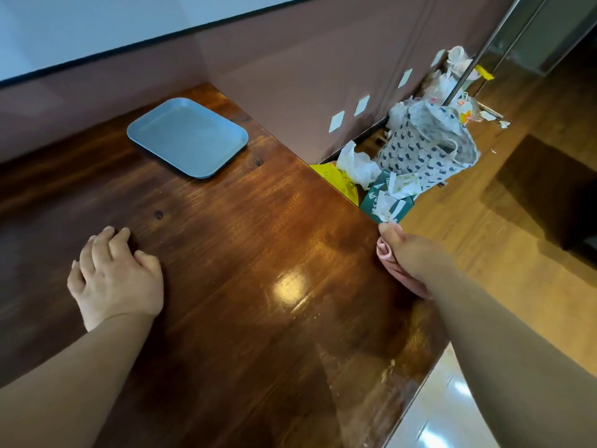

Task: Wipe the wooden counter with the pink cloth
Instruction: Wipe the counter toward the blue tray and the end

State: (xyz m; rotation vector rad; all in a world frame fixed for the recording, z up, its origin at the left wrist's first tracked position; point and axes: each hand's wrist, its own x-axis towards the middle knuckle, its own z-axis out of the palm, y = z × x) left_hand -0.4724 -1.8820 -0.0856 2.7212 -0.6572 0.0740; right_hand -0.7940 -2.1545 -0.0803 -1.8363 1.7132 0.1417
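Right hand (410,253): gripping the bunched pink cloth (389,257) at the wooden counter (245,240)'s right edge.
Left hand (113,276): fingers loosely curled, resting on the wood, holding nothing.
Unwiped counter lies leftward of the cloth, running toward the blue tray (187,137) at the far wall.

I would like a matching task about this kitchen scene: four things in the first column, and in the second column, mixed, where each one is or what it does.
Column one:
1. left hand
2. right hand
3. blue tray
4. green tissue box

Column two:
A. lies at the far end of the wooden counter, near the wall
B. stands beyond the counter's right edge, among bags
C. rests on the counter, holds nothing
D. grips the pink cloth at the counter's right edge

Pairs: 1-C, 2-D, 3-A, 4-B
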